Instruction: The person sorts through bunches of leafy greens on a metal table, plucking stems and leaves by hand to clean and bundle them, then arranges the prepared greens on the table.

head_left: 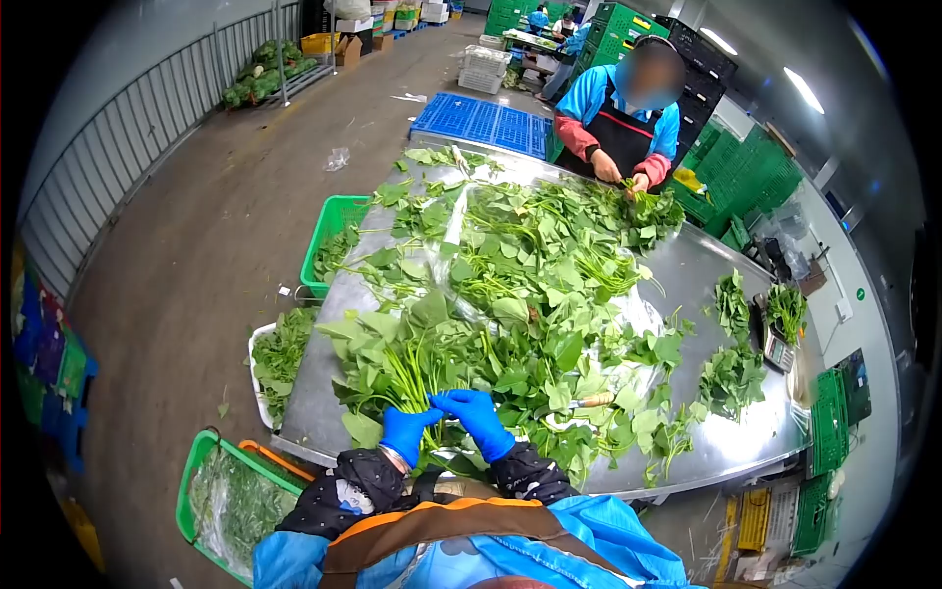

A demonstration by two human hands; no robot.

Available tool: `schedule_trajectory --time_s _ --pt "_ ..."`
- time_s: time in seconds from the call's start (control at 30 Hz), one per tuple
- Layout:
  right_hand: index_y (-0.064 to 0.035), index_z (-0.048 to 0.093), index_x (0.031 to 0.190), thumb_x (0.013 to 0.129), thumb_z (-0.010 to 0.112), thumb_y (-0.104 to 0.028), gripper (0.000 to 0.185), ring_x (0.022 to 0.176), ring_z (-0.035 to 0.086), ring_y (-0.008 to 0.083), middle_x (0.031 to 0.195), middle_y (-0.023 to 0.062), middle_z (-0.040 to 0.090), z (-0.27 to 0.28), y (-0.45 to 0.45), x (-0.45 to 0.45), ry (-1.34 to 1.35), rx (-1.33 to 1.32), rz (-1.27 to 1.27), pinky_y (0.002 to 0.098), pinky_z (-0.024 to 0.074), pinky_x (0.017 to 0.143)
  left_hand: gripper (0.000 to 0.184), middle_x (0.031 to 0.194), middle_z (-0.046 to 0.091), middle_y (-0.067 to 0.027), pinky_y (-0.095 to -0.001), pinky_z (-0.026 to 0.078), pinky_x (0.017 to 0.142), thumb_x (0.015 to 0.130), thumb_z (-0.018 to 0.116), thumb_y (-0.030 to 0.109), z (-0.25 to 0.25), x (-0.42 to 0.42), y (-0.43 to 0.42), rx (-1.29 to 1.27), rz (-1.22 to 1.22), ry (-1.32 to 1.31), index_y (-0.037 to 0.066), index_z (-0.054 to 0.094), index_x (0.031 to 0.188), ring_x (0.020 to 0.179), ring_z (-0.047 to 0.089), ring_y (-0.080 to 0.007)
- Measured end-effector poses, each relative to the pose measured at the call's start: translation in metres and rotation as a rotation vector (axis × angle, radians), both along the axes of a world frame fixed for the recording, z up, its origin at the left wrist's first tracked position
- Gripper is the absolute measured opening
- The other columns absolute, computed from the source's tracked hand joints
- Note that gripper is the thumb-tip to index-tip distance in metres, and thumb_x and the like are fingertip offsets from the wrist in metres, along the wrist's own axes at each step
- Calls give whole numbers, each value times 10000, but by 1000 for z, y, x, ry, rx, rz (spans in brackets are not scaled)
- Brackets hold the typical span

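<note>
Both my hands wear blue gloves and are close together at the near edge of a metal table. My left hand is closed around the lower stems of a bunch of leafy greens, whose leaves point away from me. From the right, my right hand reaches to the same stems, its fingertips pinched on them beside the left hand. A large heap of loose leafy greens spreads over the table beyond. A knife-like tool with a wooden handle lies partly covered among the leaves.
A scale stands at the right with bunches of greens beside it. Green and white baskets holding greens line the left side. Across the table a co-worker handles greens. A blue pallet is at the far end.
</note>
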State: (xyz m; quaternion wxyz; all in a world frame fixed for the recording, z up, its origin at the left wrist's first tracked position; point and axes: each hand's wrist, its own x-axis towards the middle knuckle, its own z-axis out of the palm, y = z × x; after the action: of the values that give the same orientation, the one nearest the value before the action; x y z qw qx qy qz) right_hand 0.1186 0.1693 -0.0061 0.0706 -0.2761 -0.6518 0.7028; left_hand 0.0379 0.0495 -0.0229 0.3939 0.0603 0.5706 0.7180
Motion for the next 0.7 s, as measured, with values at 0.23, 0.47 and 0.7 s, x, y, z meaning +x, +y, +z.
schedule_trajectory --time_s 0.23,0.47,0.7 --pt "-7 662 787 759 645 -187 183 601 530 86 685 48 619 8 -1 9 63 95 -19 238 425 561 206 817 615 -42 -260 440 636 738 642 56 1 -10 -4 74 4 -114 12 603 935 700 567 -135" --pt "-1 653 810 747 631 -113 130 727 597 119 765 100 636 -1 11 59 242 -260 345 250 462 677 132 763 597 -29 -241 428 609 735 668 88 11 -51 -8 142 231 -360 12 620 833 653 546 -118" --pt "-64 273 1335 727 543 -61 665 844 527 87 1272 76 416 17 6 11 245 -205 318 219 411 757 244 911 600 -54 -238 431 718 788 615 111 16 -33 0 244 15 -455 15 590 1011 822 555 -123"
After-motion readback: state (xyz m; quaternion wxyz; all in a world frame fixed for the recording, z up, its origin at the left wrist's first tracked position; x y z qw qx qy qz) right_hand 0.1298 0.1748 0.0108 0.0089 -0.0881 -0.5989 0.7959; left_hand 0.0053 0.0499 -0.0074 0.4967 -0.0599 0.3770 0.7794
